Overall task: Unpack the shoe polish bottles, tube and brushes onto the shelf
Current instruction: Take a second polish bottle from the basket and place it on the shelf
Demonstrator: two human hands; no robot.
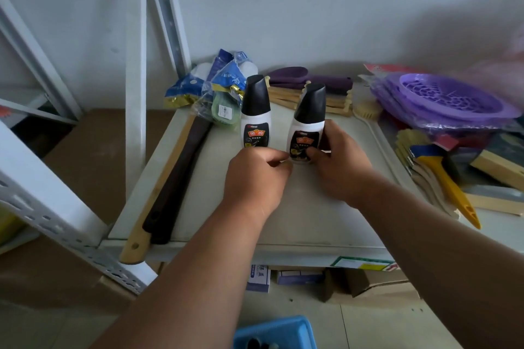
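Basically, head view only. Two polish bottles stand on the shelf: left bottle upright and free, right bottle tilted a little, cap leaning right, base hidden behind the fingers.

Right hand wraps the right bottle low on its body, thumb on the label front. Left hand sits just beside that bottle's base with fingers curled; they seem to pinch at the bottom edge, but contact is hidden, so cannot tell for sure whether it grips. It is just in front of the left bottle, not holding it.

Handling, my read: smooth plastic body, likely slick; tall with a narrow foot and a big slanted black cap, so top-heavy-ish and easy to tip. Probably light to moderate, liquid inside. Rigid enough for a firm squeeze, but grip the lower white body, not the cap, which could pop or twist. Set the base flat before letting go.

Blue basket at the bottom edge holds dark items, too blurred to name. Purple strainers and paintbrushes crowd the shelf's right side; a long wooden handle lies on the left.
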